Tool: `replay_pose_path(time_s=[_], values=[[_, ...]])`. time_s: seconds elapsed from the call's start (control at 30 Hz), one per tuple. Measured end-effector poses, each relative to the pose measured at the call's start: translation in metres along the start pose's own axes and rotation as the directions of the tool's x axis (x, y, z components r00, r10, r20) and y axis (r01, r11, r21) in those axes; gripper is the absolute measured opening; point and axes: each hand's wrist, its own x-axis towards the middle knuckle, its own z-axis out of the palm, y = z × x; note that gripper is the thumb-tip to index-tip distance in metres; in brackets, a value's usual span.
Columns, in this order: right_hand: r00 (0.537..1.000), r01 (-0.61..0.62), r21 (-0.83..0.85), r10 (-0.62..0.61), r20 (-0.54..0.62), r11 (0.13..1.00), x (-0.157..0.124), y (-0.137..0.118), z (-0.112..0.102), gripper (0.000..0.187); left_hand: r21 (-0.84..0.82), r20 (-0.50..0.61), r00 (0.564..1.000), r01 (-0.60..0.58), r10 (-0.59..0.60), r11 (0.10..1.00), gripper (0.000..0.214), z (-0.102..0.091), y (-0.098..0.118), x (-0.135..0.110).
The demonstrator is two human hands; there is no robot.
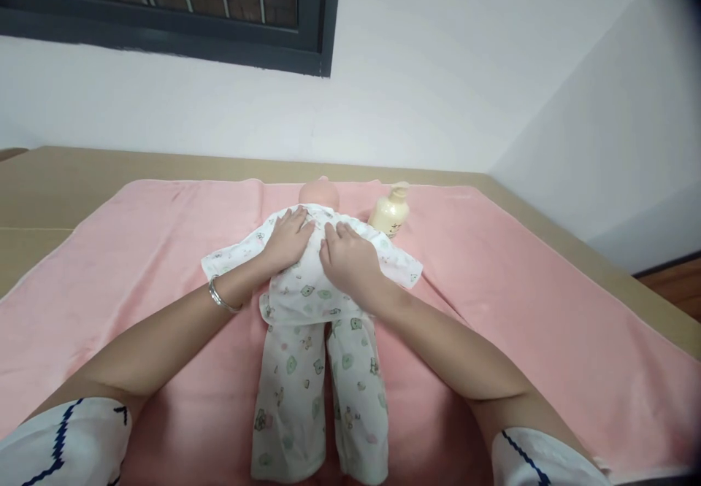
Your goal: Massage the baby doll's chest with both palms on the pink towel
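Doll, one [319, 195]: laid out under both hands, its round, bare head just beyond the fingertips, its legs towards the wearer.

Top, one [304, 298]: white, small printed motifs in green and pink; sleeves spread out to either side of the hands.

Trousers, one pair [293, 387]: matching print, below the hands, legs slightly parted.

Left hand [288, 239]: palm down on the upper part of the top, fingers extended and a little spread, grasping nothing visible.

Bracelet, one [217, 296]: silver-coloured, on the left wrist.

Right hand [351, 258]: just beside the left, resting on the top, fingers close together and somewhat bent; whether it pinches any fabric cannot be told.

Pump bottle, one [389, 216]: cream, upright, beyond the right hand and near the doll's shoulder.

Pink cloth, one [180, 252]: spread beneath doll and bottle, lightly creased, reaching well out on both sides of the hands.
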Motion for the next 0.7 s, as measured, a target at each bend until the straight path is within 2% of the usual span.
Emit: replay_pose_path(time_s=[0.07, 0.17, 0.27, 0.4, 0.47, 0.53, 0.7], values=[[0.999, 0.030, -0.011, -0.030, 0.025, 0.999, -0.003, -0.002, -0.004, 0.053, 0.019, -0.044, 0.999, -0.017, 0.018, 1.000, 0.057, 0.002, -0.006, 0.006], [0.998, 0.021, 0.082, -0.026, 0.050, 0.996, 0.005, 0.009, -0.004, 0.053, 0.087, -0.092, 0.994, -0.050, 0.058, 0.995, 0.056, 0.007, -0.007, 0.005], [0.998, 0.011, 0.182, -0.022, 0.062, 0.983, 0.019, 0.027, 0.004, 0.057, 0.160, -0.099, 0.993, -0.053, 0.069, 0.986, 0.056, 0.010, 0.000, -0.006], [0.999, 0.007, 0.198, -0.017, 0.047, 0.980, 0.029, 0.038, 0.014, 0.058, 0.238, -0.105, 0.984, -0.117, 0.145, 0.964, 0.054, 0.013, 0.018, -0.030], [0.999, 0.009, 0.182, -0.016, 0.040, 0.983, 0.028, 0.037, 0.014, 0.056, 0.244, -0.056, 0.980, -0.170, 0.189, 0.955, 0.053, 0.013, 0.026, -0.039], [0.999, 0.011, 0.152, -0.016, 0.033, 0.988, 0.023, 0.030, 0.011, 0.055, 0.213, -0.010, 0.983, -0.174, 0.181, 0.961, 0.054, 0.009, 0.030, -0.040], [1.000, 0.027, 0.041, -0.027, -0.001, 0.999, 0.002, 0.003, 0.000, 0.052, 0.076, 0.047, 0.995, -0.086, 0.083, 0.993, 0.053, -0.008, 0.017, -0.009]])
